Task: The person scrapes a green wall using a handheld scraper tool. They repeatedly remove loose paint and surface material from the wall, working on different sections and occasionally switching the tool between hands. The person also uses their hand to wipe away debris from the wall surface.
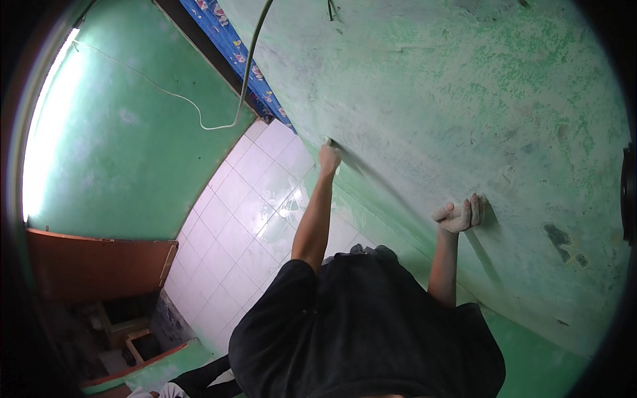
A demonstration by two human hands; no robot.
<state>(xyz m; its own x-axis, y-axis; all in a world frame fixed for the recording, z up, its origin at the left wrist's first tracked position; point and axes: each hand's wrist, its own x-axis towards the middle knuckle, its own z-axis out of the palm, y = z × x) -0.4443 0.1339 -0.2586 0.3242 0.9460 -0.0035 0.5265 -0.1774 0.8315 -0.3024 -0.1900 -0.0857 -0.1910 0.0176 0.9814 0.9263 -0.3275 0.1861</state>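
Observation:
Both of my hands are up against a patchy green-and-white wall (398, 124) in front of me. My left hand (329, 156) is curled at the wall's left part, its pale, dusty fingertips near the surface; whether it holds anything is hidden. Farther right, my right hand (460, 216) has bent fingers against the wall and the thumb apart. White dust coats its palm and fingers. A thin edge shows beside those fingertips, too small to identify. Both arms cast shadows on the wall. Bare green and dark spots show through its whitish coating.
Pale floor tiles (234, 209) with whitish smears lie below left. A cable (246, 74) hangs near a blue patterned curtain (249, 64). A bright tube light (50, 124) is on the left green wall. A brown wooden panel (99, 263) stands lower left. Someone's dark-clothed limb (204, 380) shows at the bottom.

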